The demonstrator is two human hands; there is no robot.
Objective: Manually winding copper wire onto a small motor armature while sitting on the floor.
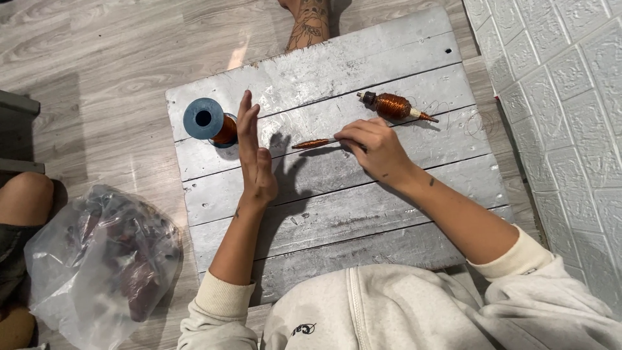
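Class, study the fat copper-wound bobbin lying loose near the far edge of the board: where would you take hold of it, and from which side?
Probably pinch the copper-wound bobbin from above, across its thick wound middle. It lies flat on the grey plank board, and both ends taper to thin tips that offer little grip.

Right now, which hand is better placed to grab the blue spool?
Left, probably. The left hand stands open right beside the blue spool, while the right hand already holds the thin copper-wound stick.

One package only — a clear, crumpled plastic bag [100, 259] of dark reddish pieces, on the floor lower left.
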